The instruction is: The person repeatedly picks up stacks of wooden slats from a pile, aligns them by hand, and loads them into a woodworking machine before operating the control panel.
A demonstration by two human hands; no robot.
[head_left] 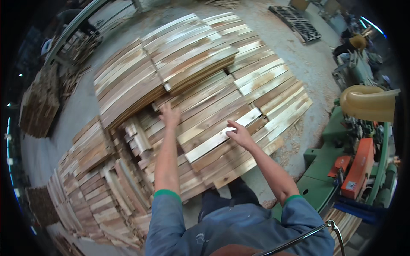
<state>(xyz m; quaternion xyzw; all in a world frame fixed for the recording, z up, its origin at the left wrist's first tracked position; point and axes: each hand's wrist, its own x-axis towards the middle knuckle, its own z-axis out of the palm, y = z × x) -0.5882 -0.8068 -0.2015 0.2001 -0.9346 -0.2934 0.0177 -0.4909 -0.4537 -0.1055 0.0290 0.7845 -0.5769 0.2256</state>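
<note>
My left hand [171,117] reaches over the stacked wooden boards, near the step below a taller stack [132,83]. Its fingers look apart, and nothing shows in them. Above the right end of a pale, almost white board [209,143] is my right hand [241,136], index finger and thumb spread, the other fingers curled. Whether its fingertips touch that board I cannot tell. The pale board lies among browner boards [213,102] set edge to edge in a flat layer in front of me.
Another taller stack [192,55] rises at the far side. Uneven loose pieces [139,136] and more timber piles [98,196] lie to the left. At right stands a green machine [318,170] with an orange part [358,168] and a yellowish hose [367,102]. A dark slatted rack [297,23] lies on the floor.
</note>
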